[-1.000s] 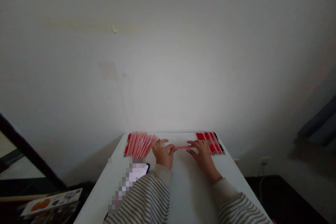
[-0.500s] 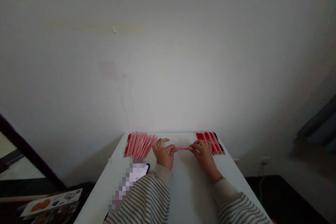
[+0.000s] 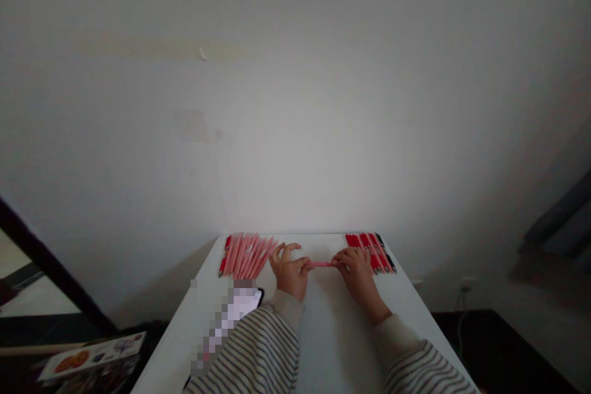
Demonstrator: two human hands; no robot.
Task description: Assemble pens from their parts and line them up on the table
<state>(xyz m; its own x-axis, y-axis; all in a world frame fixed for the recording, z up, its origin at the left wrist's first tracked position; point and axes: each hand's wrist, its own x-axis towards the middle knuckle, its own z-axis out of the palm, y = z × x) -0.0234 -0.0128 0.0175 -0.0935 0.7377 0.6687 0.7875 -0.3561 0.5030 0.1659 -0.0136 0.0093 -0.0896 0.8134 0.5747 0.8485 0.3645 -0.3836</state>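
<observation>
A pink pen (image 3: 321,264) lies crosswise between my hands over the middle of the white table. My left hand (image 3: 290,274) pinches its left end between thumb and finger, the other fingers raised. At the right end, my right hand (image 3: 356,271) grips it with thumb and fingertips. Just left of my left hand, several pink pens (image 3: 247,255) are spread side by side in a fan. Beyond my right hand lies a group of red, pink and black pens (image 3: 376,252), partly hidden by that hand.
A phone (image 3: 244,308), partly blurred out, lies at the table's left, beside my left sleeve. The white table (image 3: 332,345) meets a bare wall (image 3: 295,135) at its far edge. Below left is a printed box (image 3: 92,357); a wall socket (image 3: 468,282) sits at right.
Both hands and the pen between them have shifted very slightly toward me. Their hold looks the same, and the pen groups stay in place.
</observation>
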